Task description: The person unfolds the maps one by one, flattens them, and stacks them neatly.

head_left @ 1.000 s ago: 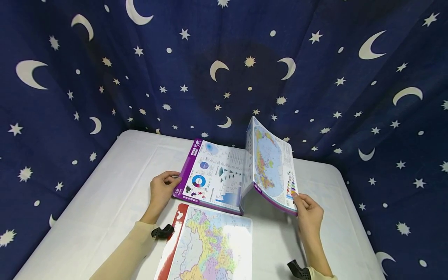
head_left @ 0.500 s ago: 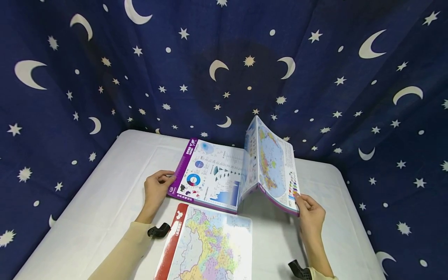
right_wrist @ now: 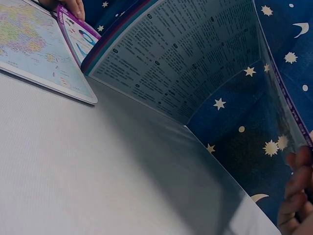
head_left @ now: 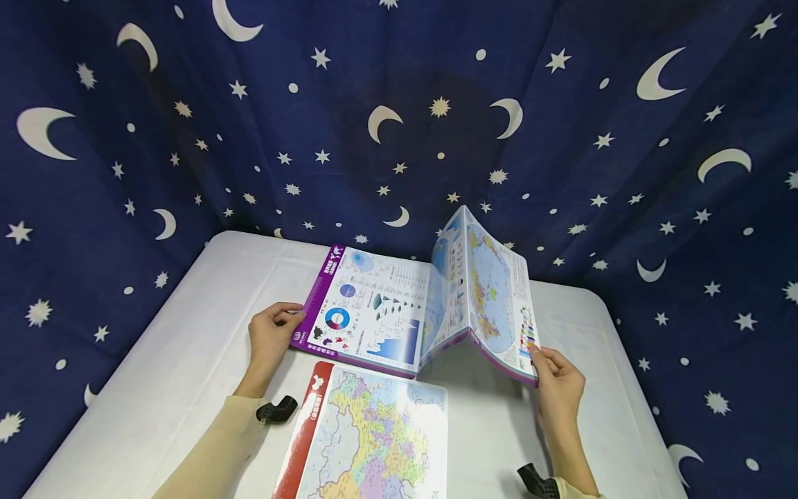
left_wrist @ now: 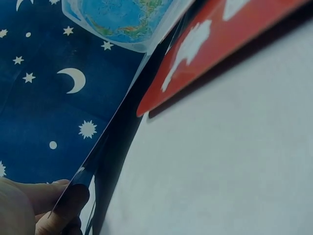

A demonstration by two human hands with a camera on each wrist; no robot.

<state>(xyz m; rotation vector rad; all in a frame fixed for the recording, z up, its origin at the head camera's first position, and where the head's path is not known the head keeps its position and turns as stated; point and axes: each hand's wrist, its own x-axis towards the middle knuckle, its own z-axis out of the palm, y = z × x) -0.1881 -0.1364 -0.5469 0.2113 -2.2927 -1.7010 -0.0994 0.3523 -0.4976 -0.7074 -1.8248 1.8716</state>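
A purple-edged folding map (head_left: 386,305) stands partly unfolded near the back of the table. Its left panel, printed with charts, lies low, while the right-hand panels rise to a peaked fold. My left hand (head_left: 269,339) pinches the purple left edge between thumb and fingers; the left wrist view shows the thin sheet between them. With my right hand (head_left: 560,384) I pinch the lower right corner of the world map panel, raised off the table. Dense text covers the map's underside (right_wrist: 171,54) in the right wrist view. Nearer me lies a red-edged map (head_left: 374,436), flat.
A white-covered table (head_left: 499,430) carries both maps. Directly behind it hangs a dark blue curtain (head_left: 349,104) with moons and stars. Black wrist devices are on both forearms, the left one (head_left: 277,410) close to the red-edged map.
My left hand has drawn the folding map's left edge further left. The peaked fold has spread wider and shifted right, and my right hand has moved slightly right.
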